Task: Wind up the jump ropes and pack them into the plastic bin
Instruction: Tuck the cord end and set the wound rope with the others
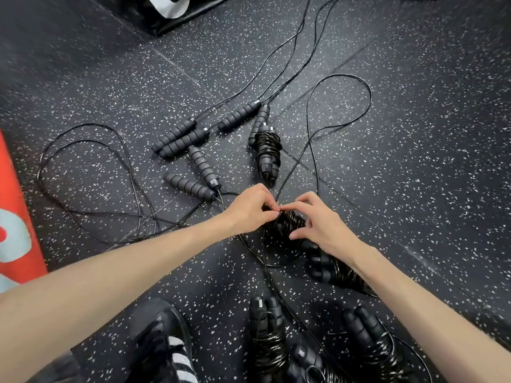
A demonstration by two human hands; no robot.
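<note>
Nearest, three wound jump ropes lie on the speckled floor below the half-wound bundle. Over that bundle, the left hand pinches the cord while the right hand grips the coils. Beyond it lie loose handles and one finished coil.

No text can be read; pale letter shapes on the orange pad are cut off, illegible.
</note>
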